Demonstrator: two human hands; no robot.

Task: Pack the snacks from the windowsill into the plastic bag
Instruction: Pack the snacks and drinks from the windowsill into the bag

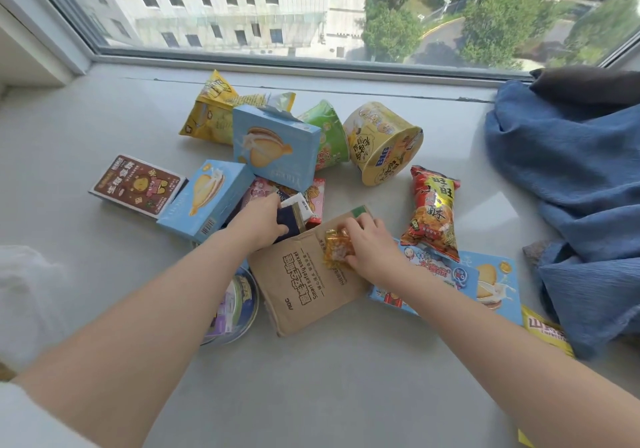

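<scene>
Snacks lie scattered on the grey windowsill (104,309). My left hand (258,224) grips a dark blue packet (289,224) in the middle of the pile. My right hand (372,246) pinches a small gold-wrapped snack (337,250) on top of a brown cardboard box (308,281). Around them lie two light blue biscuit boxes (277,144) (207,199), a brown box (138,184), a yellow bag (211,108), a green cup (329,135), a yellow cup (384,142) and a red bag (433,212). A white plastic bag (24,295) shows blurred at the left edge.
A blue cloth (571,187) is heaped at the right, partly over a yellow packet (545,335). A flat blue pack (450,274) lies under my right wrist. A round tin (235,305) sits under my left forearm. The window frame (311,63) closes the far side.
</scene>
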